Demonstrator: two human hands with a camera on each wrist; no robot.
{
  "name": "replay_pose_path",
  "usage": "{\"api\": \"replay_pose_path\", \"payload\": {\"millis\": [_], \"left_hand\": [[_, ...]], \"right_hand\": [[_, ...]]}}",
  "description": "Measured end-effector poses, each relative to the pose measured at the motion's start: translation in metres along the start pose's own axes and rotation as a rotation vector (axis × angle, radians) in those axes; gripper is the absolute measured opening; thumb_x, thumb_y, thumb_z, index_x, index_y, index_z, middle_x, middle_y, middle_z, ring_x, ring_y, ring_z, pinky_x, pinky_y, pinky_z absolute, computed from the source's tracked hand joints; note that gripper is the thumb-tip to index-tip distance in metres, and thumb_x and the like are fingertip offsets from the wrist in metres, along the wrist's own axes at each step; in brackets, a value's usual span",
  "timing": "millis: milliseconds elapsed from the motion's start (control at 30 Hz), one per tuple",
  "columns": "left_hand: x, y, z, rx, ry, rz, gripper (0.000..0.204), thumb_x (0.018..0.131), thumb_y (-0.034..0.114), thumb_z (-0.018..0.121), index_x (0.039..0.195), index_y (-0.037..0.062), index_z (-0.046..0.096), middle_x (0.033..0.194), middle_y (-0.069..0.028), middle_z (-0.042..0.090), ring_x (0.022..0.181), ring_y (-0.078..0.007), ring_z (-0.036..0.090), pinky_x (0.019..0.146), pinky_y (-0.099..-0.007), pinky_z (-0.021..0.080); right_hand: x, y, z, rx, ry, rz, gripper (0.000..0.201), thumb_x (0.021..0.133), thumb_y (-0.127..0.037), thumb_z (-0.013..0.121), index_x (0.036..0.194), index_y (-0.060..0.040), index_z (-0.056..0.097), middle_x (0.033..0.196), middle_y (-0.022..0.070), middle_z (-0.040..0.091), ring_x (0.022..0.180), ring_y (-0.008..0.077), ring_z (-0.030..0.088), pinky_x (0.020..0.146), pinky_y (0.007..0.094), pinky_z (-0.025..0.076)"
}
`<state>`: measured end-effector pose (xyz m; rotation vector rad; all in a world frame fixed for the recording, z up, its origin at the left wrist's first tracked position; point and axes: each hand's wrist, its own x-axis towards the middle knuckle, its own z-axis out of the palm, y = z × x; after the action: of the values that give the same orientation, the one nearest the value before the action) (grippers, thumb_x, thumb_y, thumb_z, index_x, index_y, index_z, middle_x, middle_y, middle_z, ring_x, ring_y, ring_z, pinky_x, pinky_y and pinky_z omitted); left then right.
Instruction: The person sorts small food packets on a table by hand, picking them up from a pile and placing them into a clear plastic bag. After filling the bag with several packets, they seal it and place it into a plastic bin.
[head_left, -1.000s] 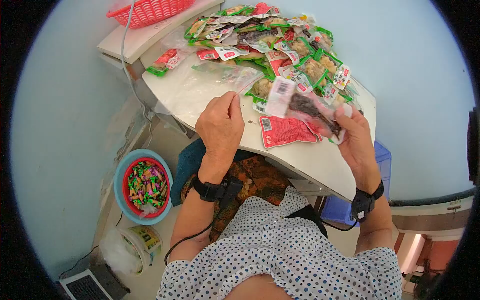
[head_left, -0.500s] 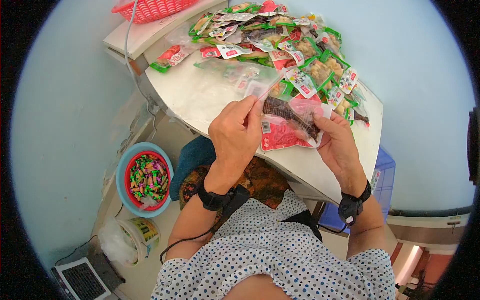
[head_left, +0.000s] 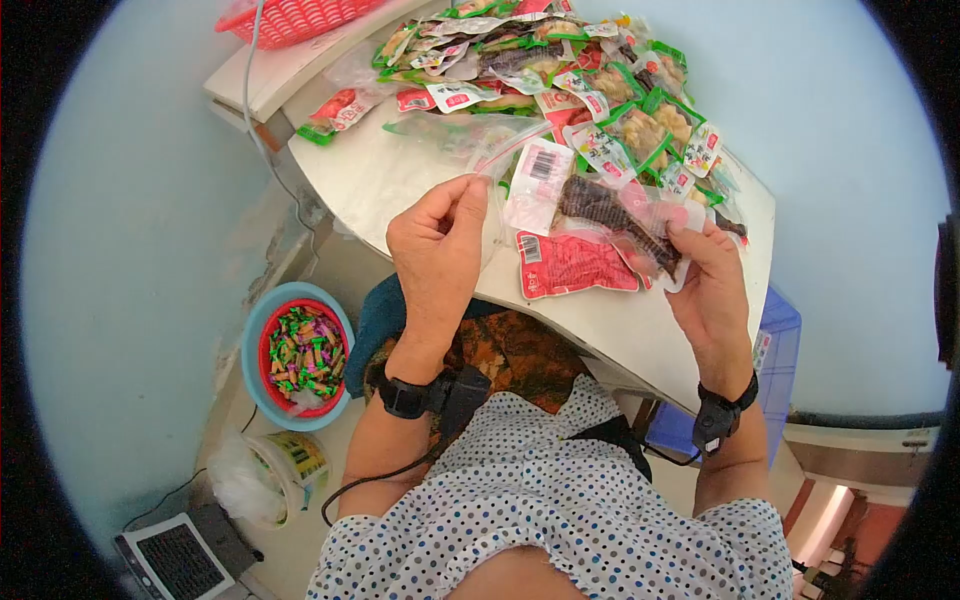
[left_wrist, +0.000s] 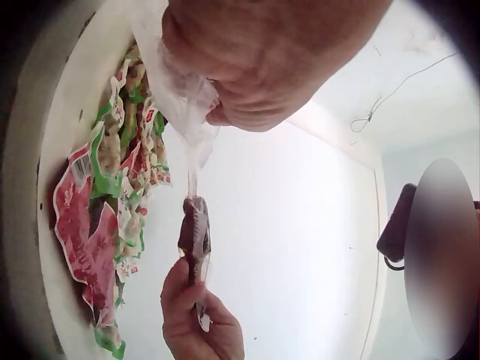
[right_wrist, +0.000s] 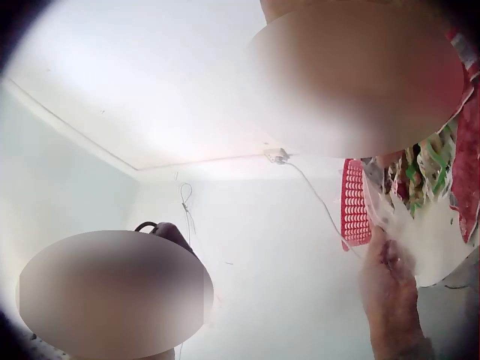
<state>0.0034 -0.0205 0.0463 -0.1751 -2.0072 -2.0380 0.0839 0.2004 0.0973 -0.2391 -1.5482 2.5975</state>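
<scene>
My left hand (head_left: pixel 440 245) pinches the edge of a clear plastic bag (head_left: pixel 465 145) with a reddish strip along its mouth. My right hand (head_left: pixel 712 290) grips one end of a clear vacuum-sealed packet (head_left: pixel 612 212) of dark brown food. That packet's white label (head_left: pixel 541 185) with a barcode points toward the left hand, close to the bag's mouth. Beneath it on the white table lies a red packet (head_left: pixel 570 268). In the left wrist view, the dark packet (left_wrist: pixel 196 229) appears edge-on, held between the thumb and fingers of the right hand (left_wrist: pixel 196 326).
A heap of green, red and clear snack packets (head_left: pixel 600 95) covers the table's far side. A red plastic basket (head_left: pixel 300 22) stands at the back left. On the floor are a blue basin (head_left: pixel 255 385) with small wrapped pieces and a white bucket (head_left: pixel 300 470). A blue crate (head_left: pixel 782 345) stands at right.
Half a second ago the hands came together, bringing the dark packet's label end to the bag's mouth. Now they are apart again, the right hand back to the right with the packet.
</scene>
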Motion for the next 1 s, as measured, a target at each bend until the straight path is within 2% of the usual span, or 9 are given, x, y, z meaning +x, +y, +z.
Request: {"api": "replay_pose_path", "payload": {"millis": [167, 267, 367, 467, 567, 667, 933, 1000], "left_hand": [[-0.002, 0.004, 0.001, -0.019, -0.005, -0.068, 0.020, 0.094, 0.013, 0.065, 0.101, -0.0042, 0.072, 0.064, 0.0082, 0.049, 0.057, -0.0008, 0.037, 0.049, -0.0207, 0.029], [-0.002, 0.002, 0.001, -0.035, -0.023, -0.053, 0.019, 0.094, 0.012, 0.064, 0.102, -0.0039, 0.071, 0.065, 0.0077, 0.049, 0.058, -0.0008, 0.038, 0.049, -0.0205, 0.029], [-0.003, -0.003, 0.002, 0.038, -0.023, 0.013, 0.019, 0.093, 0.011, 0.065, 0.103, -0.0037, 0.071, 0.066, 0.0058, 0.053, 0.059, -0.0010, 0.042, 0.050, -0.0216, 0.033], [-0.006, -0.007, 0.007, 0.085, 0.010, 0.126, 0.017, 0.090, 0.006, 0.065, 0.103, -0.0036, 0.071, 0.066, -0.0014, 0.061, 0.057, -0.0051, 0.049, 0.050, -0.0244, 0.038], [-0.008, -0.004, 0.005, 0.255, -0.015, 0.338, 0.017, 0.087, 0.002, 0.065, 0.102, -0.0037, 0.070, 0.069, -0.0100, 0.064, 0.056, -0.0113, 0.055, 0.051, -0.0270, 0.042], [-0.012, -0.001, 0.004, 0.273, -0.022, 0.355, 0.017, 0.085, -0.001, 0.064, 0.102, -0.0031, 0.069, 0.070, -0.0133, 0.063, 0.055, -0.0147, 0.056, 0.051, -0.0278, 0.042], [-0.017, 0.011, 0.006, 0.279, -0.037, 0.403, 0.016, 0.085, -0.001, 0.065, 0.101, -0.0016, 0.069, 0.068, -0.0114, 0.061, 0.054, -0.0159, 0.054, 0.050, -0.0289, 0.042], [-0.019, 0.014, 0.007, 0.314, -0.050, 0.432, 0.017, 0.085, -0.001, 0.065, 0.101, -0.0011, 0.069, 0.068, -0.0112, 0.061, 0.054, -0.0161, 0.054, 0.050, -0.0290, 0.042]], "right_hand": [[-0.006, -0.006, -0.009, -0.063, 0.037, -0.057, 0.027, 0.092, -0.001, 0.051, 0.117, 0.0073, 0.059, 0.110, 0.0169, 0.067, 0.093, 0.0256, 0.070, 0.077, 0.0379, 0.062], [-0.010, -0.007, -0.009, -0.098, 0.024, -0.077, 0.026, 0.092, -0.002, 0.053, 0.115, 0.0059, 0.061, 0.106, 0.0148, 0.069, 0.091, 0.0223, 0.070, 0.074, 0.0353, 0.061], [-0.012, -0.005, -0.007, -0.149, -0.005, -0.095, 0.025, 0.093, -0.004, 0.054, 0.114, 0.0052, 0.062, 0.104, 0.0136, 0.070, 0.088, 0.0194, 0.070, 0.071, 0.0322, 0.060], [-0.013, -0.002, 0.000, -0.178, -0.005, -0.125, 0.025, 0.094, -0.006, 0.055, 0.115, 0.0049, 0.063, 0.102, 0.0126, 0.070, 0.085, 0.0169, 0.069, 0.070, 0.0295, 0.059], [-0.012, -0.001, 0.001, -0.229, 0.019, -0.158, 0.025, 0.095, -0.008, 0.055, 0.115, 0.0049, 0.062, 0.101, 0.0115, 0.070, 0.081, 0.0149, 0.069, 0.068, 0.0270, 0.058], [-0.010, -0.001, 0.000, -0.276, 0.051, -0.175, 0.024, 0.096, -0.009, 0.055, 0.114, 0.0051, 0.063, 0.101, 0.0108, 0.070, 0.080, 0.0137, 0.068, 0.067, 0.0254, 0.058], [-0.006, 0.010, -0.012, -0.374, 0.146, -0.217, 0.023, 0.097, -0.009, 0.053, 0.112, 0.0060, 0.063, 0.099, 0.0119, 0.070, 0.079, 0.0144, 0.068, 0.066, 0.0261, 0.058], [-0.008, 0.010, -0.017, -0.343, 0.102, -0.167, 0.023, 0.097, -0.009, 0.053, 0.111, 0.0060, 0.063, 0.099, 0.0120, 0.070, 0.080, 0.0158, 0.069, 0.069, 0.0274, 0.059]]}}
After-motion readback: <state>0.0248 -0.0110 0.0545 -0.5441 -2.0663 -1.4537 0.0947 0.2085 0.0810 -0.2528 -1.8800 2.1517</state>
